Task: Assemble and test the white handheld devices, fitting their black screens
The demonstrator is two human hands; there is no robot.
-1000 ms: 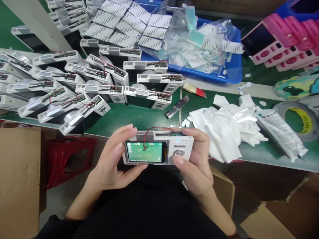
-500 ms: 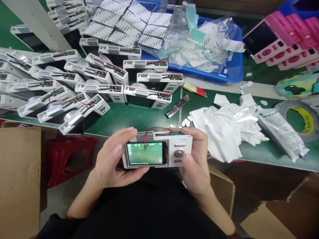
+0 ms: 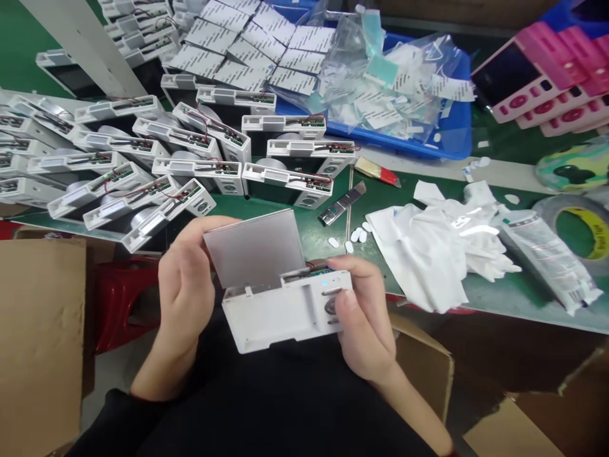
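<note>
Bright, diffuse light is cast over the green table. Glare is caught beyond the right hand, on the white cloth; deep shadow is seen below that hand. Toward the edges, lines are bent and detail is softened.

Under the right hand's grip, the camera body looks like smooth, matt white plastic, with shinier metallic-looking buttons at the thumb. The screen panel in the left hand shows a flat, satin grey back, like metal. Just beyond the grip, the bench top is smooth and green with a dull sheen. Farther off, the tray is glossy blue plastic; right of the grip lies crumpled, matt white cloth. Left of it, the carton is matt brown cardboard, the stool shiny red plastic
</note>
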